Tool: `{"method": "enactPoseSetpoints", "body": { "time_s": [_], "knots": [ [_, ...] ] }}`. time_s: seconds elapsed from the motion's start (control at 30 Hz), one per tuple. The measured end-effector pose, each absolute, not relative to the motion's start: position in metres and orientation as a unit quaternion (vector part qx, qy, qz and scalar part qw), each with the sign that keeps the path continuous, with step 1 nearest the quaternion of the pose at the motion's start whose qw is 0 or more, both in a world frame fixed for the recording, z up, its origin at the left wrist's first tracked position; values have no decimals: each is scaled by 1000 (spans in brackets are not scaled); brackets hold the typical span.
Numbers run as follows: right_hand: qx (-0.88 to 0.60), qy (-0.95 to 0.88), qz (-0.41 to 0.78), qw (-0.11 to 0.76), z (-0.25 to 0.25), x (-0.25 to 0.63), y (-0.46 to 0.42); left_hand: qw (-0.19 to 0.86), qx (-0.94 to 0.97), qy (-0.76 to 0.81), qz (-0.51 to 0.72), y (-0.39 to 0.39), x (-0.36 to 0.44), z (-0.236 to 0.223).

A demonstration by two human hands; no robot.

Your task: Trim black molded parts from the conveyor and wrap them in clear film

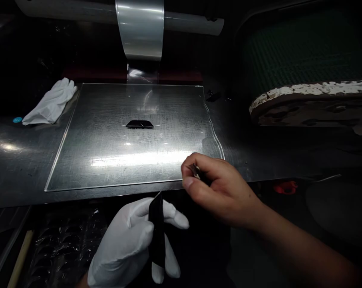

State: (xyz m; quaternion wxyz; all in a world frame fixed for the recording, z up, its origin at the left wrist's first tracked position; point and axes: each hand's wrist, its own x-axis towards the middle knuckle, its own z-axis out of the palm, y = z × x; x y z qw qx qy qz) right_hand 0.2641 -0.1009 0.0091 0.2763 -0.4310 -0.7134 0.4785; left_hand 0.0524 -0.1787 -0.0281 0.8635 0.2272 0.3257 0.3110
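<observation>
My left hand (136,240), in a white glove, is closed on a thin, glossy black piece (157,236) with a slanted upper end, held upright between thumb and fingers. My bare right hand (219,188) is curled shut at the front right of the glass plate (103,140). Something small, brownish and pale shows between its thumb and forefinger; I cannot make out what. A similar black trapezoid piece (139,124) lies on the plate, on a narrow strip of clear film. The two hands are apart.
A roll of clear film (140,32) hangs on a pipe (193,24), its tail reaching the plate. A white glove (50,102) lies at left. Below left is a plastic tray (67,248). A green-topped block with a worn white edge (315,90) stands at right.
</observation>
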Motion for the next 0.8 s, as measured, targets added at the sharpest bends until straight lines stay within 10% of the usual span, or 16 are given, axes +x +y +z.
{"method": "enactPoseSetpoints", "body": {
  "time_s": [0.8],
  "knots": [
    [-366, -891, 253, 91, 31, 270, -119, 730, 100, 331, 590, -176, 58, -29]
  ]
}}
